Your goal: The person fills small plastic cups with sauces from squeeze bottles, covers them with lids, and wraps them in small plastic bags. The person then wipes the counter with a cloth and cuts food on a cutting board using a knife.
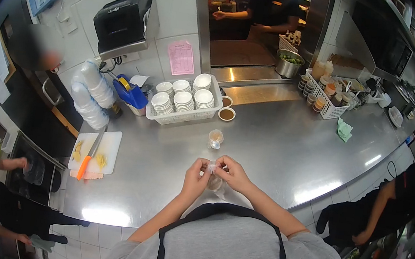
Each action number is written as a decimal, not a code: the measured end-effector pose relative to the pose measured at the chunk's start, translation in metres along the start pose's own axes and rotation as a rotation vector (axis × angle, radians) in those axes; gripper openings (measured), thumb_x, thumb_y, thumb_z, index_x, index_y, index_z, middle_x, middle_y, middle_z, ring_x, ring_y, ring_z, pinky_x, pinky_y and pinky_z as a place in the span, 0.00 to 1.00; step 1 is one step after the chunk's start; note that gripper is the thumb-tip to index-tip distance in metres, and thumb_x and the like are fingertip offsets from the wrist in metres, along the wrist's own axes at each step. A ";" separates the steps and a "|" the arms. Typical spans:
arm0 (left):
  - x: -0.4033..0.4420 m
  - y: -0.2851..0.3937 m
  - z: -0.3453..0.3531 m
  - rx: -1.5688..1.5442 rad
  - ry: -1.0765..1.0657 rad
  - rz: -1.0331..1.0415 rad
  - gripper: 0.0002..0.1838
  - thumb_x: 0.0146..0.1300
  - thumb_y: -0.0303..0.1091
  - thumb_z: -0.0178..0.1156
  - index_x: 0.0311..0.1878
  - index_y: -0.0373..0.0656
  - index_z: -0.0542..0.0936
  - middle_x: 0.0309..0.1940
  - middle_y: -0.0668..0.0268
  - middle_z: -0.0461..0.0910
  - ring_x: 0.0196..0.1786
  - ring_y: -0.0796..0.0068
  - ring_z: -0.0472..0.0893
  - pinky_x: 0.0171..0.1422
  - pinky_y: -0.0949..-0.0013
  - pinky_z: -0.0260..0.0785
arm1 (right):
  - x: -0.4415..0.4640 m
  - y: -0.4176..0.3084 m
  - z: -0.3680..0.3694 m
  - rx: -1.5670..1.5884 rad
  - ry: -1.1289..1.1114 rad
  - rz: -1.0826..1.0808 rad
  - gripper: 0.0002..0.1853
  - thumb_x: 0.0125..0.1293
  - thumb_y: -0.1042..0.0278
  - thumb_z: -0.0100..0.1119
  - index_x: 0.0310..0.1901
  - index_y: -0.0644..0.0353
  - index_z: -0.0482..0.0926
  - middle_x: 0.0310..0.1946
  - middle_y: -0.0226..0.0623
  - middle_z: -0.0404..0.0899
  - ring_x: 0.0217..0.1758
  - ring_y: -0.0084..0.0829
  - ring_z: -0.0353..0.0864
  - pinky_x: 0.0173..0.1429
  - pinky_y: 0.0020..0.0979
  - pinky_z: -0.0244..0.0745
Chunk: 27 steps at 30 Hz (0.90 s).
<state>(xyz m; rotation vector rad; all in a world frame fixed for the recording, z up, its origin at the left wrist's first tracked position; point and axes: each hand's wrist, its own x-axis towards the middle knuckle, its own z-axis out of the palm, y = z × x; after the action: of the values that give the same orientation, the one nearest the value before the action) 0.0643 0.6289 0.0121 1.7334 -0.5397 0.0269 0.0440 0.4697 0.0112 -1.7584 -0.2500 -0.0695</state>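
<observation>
My left hand point(198, 175) and my right hand point(231, 172) meet near the front edge of the steel counter. Both have their fingertips pinched on the gathered neck of a clear plastic bag point(216, 183), which holds something brownish and hangs just below them. Part of the bag is hidden behind my fingers. A little beyond my hands stands another small clear bag point(215, 136) with pale brown contents and a bunched end. Farther back, two small white bowls of brown sauce point(227, 114) sit beside a white basket point(183, 120) stacked with white dishes.
On the left, a cutting board point(113, 144) carries an orange-handled knife point(89, 159) and pale yellow pieces. Wrapped stacks of cups point(90, 94) stand behind it. A basket of bottles and jars point(331, 109) and a green cloth point(344, 129) are at right. Other people stand on both sides and beyond the hatch.
</observation>
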 end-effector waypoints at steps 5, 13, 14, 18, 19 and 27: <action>-0.009 -0.014 0.006 -0.341 -0.034 -0.138 0.07 0.61 0.26 0.57 0.41 0.38 0.74 0.36 0.68 0.77 0.38 0.81 0.75 0.41 0.76 0.70 | -0.006 -0.002 -0.006 -0.027 0.014 0.015 0.10 0.62 0.64 0.57 0.38 0.62 0.72 0.32 0.32 0.72 0.36 0.23 0.72 0.38 0.26 0.72; -0.009 -0.015 0.007 -0.118 0.005 -0.065 0.05 0.58 0.22 0.57 0.38 0.37 0.75 0.33 0.67 0.76 0.36 0.80 0.74 0.36 0.78 0.72 | -0.015 -0.007 -0.002 -0.123 -0.109 -0.037 0.09 0.63 0.65 0.56 0.38 0.62 0.72 0.35 0.34 0.72 0.37 0.25 0.72 0.42 0.27 0.70; -0.012 -0.021 0.008 -0.115 0.041 -0.055 0.05 0.57 0.22 0.57 0.38 0.37 0.75 0.32 0.67 0.75 0.36 0.80 0.74 0.35 0.78 0.72 | -0.016 -0.006 0.000 -0.123 -0.106 -0.038 0.09 0.63 0.65 0.56 0.38 0.62 0.72 0.35 0.34 0.72 0.37 0.25 0.72 0.42 0.27 0.70; -0.016 -0.023 0.008 -0.090 0.110 -0.104 0.04 0.56 0.21 0.57 0.35 0.36 0.74 0.30 0.67 0.75 0.33 0.81 0.72 0.34 0.79 0.70 | -0.018 0.004 0.009 -0.012 -0.092 0.015 0.11 0.62 0.63 0.58 0.39 0.61 0.72 0.37 0.34 0.72 0.38 0.26 0.72 0.44 0.27 0.69; -0.018 -0.026 0.007 -0.089 0.114 -0.110 0.04 0.56 0.21 0.57 0.35 0.36 0.74 0.30 0.67 0.75 0.33 0.81 0.72 0.34 0.79 0.70 | -0.019 0.008 0.012 0.006 -0.091 0.025 0.13 0.61 0.62 0.59 0.40 0.61 0.72 0.39 0.34 0.72 0.40 0.27 0.72 0.44 0.28 0.69; -0.044 -0.064 0.000 0.035 0.193 -0.090 0.08 0.54 0.22 0.59 0.38 0.39 0.74 0.38 0.65 0.71 0.35 0.77 0.74 0.40 0.74 0.69 | -0.044 0.027 0.024 -0.146 -0.215 -0.036 0.29 0.57 0.61 0.65 0.58 0.58 0.65 0.49 0.43 0.68 0.53 0.36 0.71 0.56 0.35 0.70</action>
<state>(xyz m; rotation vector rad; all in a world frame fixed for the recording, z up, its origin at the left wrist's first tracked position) 0.0489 0.6520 -0.0602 1.7648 -0.3205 0.1391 0.0042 0.4820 -0.0277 -1.9086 -0.4428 0.0777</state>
